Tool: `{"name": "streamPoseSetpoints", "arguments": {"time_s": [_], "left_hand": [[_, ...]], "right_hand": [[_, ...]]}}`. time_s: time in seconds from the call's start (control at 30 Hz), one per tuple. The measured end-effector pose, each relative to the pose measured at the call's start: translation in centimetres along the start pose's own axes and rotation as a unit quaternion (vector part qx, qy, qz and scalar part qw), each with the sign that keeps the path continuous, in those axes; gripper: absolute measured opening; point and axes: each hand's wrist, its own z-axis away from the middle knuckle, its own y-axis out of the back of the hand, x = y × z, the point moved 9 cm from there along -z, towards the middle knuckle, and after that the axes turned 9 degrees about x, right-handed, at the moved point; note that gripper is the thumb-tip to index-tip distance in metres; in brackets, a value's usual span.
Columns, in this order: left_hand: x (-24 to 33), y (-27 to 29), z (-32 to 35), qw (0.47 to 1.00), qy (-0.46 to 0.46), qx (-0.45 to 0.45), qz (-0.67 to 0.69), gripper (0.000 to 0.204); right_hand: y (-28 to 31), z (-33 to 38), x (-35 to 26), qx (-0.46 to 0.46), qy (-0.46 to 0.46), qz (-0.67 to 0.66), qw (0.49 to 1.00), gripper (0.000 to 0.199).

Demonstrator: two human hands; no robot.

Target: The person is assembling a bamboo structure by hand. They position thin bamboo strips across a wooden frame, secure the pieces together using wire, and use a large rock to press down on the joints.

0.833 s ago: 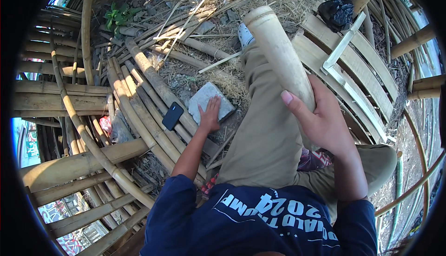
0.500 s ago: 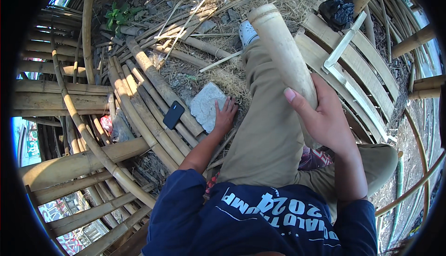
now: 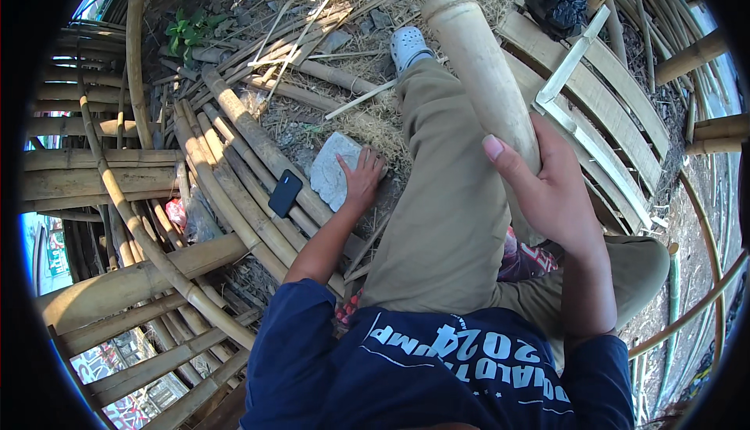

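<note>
My right hand (image 3: 553, 194) is closed round the lower part of a thick, pale bamboo piece (image 3: 486, 71). The bamboo slants up and away above my right thigh, its ringed end farthest from me. On the ground to the left lies a rough, light grey stone block (image 3: 329, 174). My left hand (image 3: 361, 181) lies over the right edge of this block with fingers spread, holding nothing. Its thumb reaches onto the top face of the stone.
Left of the stone, a black phone (image 3: 285, 193) rests on long bamboo poles (image 3: 234, 188). Slatted wood (image 3: 617, 110) with a pale angled strip (image 3: 569, 59) lies to the right, near a black plastic bag (image 3: 557, 10). A bamboo frame (image 3: 101, 172) stands at the left.
My left hand has spread wider, its thumb now farther onto the stone. The bamboo piece stays in my right hand, and the whole view has shifted slightly.
</note>
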Motion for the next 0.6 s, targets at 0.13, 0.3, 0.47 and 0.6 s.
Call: {"name": "streamPoseSetpoints", "arguments": {"time_s": [0.13, 0.3, 0.47, 0.6], "left_hand": [[-1.5, 2.7, -1.4, 0.993, 0.066, -0.081, 0.059, 0.075], [-3.6, 5.7, -3.1, 0.989, 0.093, -0.075, 0.090, 0.076], [-5.8, 3.4, -1.1, 0.994, 0.105, 0.003, -0.037, 0.077], [-4.1, 5.1, -1.6, 0.986, 0.163, -0.009, 0.041, 0.078]], "right_hand": [[0.0, -0.3, 1.0, 0.016, 0.002, -0.022, 1.000, 0.055], [0.2, -0.8, 1.4, 0.014, -0.016, -0.033, 0.999, 0.057], [-0.2, -0.8, 0.8, 0.018, 0.001, -0.031, 0.999, 0.057], [0.1, -0.8, 1.1, 0.016, -0.004, -0.021, 1.000, 0.057]]}}
